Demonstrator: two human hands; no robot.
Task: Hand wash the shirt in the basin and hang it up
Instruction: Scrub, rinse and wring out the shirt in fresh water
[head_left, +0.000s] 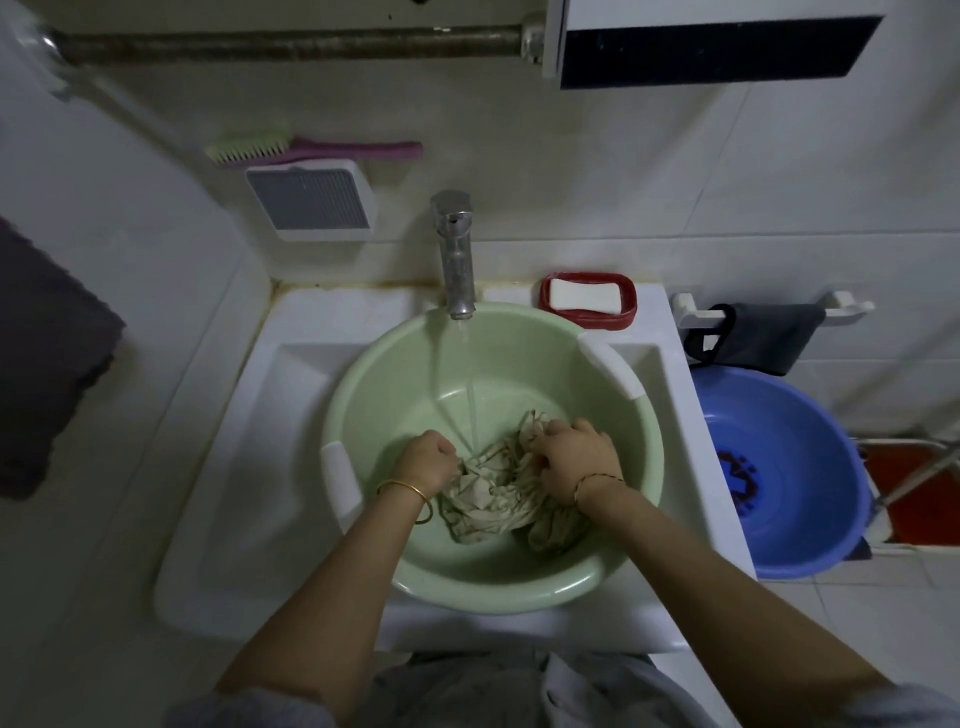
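A crumpled beige shirt (491, 501) lies bunched at the bottom of a pale green basin (374, 384) that sits in the white sink (291, 374). My left hand (427, 460) grips the shirt's left side with curled fingers. My right hand (574, 457) clutches the cloth on its upper right. A thin stream of water runs from the metal tap (456, 254) into the basin, landing between my hands.
A white soap bar in a red dish (587, 300) sits on the sink's back right ledge. A blue basin (800, 483) stands on the floor at the right, below a dark cloth on a rail (758, 332). A brush (311, 148) lies on a wall holder. A dark towel (47, 364) hangs at the left.
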